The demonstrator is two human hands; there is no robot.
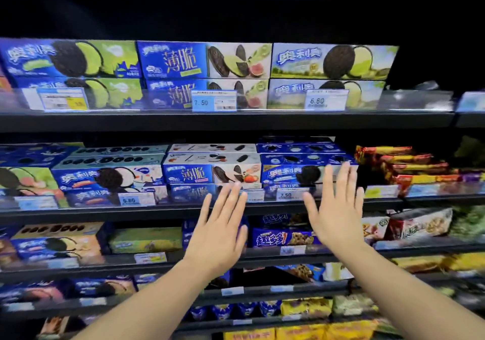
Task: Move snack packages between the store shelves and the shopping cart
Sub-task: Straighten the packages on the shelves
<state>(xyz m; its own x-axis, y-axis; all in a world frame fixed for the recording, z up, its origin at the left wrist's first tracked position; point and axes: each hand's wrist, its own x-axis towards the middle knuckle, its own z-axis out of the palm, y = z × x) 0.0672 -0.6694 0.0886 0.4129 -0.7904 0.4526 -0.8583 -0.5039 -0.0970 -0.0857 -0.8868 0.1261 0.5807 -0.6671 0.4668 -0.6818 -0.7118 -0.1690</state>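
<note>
Head view: left hand and right hand are raised side by side before the second shelf, fingers straight, spread wide, holding nothing. Blue cookie boxes stand stacked at that shelf's front edge, behind the right hand.

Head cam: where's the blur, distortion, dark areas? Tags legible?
Head view: centre sharpest, white 7.50 price tag and white 6.80 price tag legible; corners and bottom yellow packets smeared; black metal shelf edges fan apart under the wide lens; above the top shelf all black.
</note>
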